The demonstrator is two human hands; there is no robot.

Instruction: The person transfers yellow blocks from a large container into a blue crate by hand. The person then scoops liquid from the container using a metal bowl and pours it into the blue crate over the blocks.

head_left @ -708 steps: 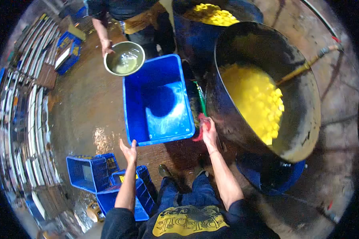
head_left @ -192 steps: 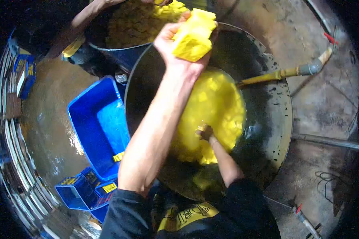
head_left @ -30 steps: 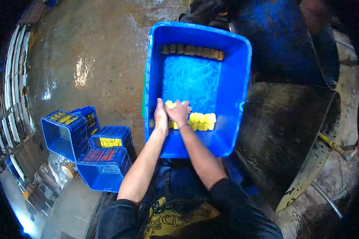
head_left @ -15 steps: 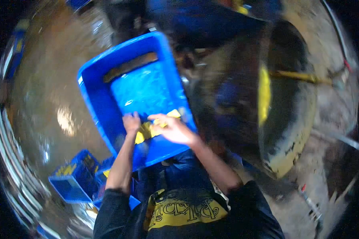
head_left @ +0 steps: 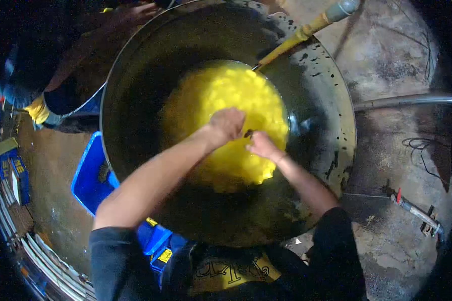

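A wide, dark metal vat [head_left: 331,130] fills the middle of the head view. Many yellow pieces [head_left: 236,88] lie crowded in yellow liquid at its bottom. Over this heap is my left hand [head_left: 228,124], its fingers curled closed and their inner side hidden. My right hand [head_left: 262,145] is close beside it on the right, with thumb and fingers bent but apart, and I see nothing held there. A long yellow-brown handle [head_left: 306,35] leans on the vat's far right side, its lower end reaching toward the pieces.
A blue tub [head_left: 88,175] stands left of the vat, partly hidden. Smaller blue crates [head_left: 155,238] with yellow bits are near my body. Another person [head_left: 60,65] is at the upper left. A pipe with a red valve [head_left: 412,210] runs along the right floor.
My view and both hands have gone from the blue tub, where they were at yellow pieces, to over the vat. The tub now shows at the left.
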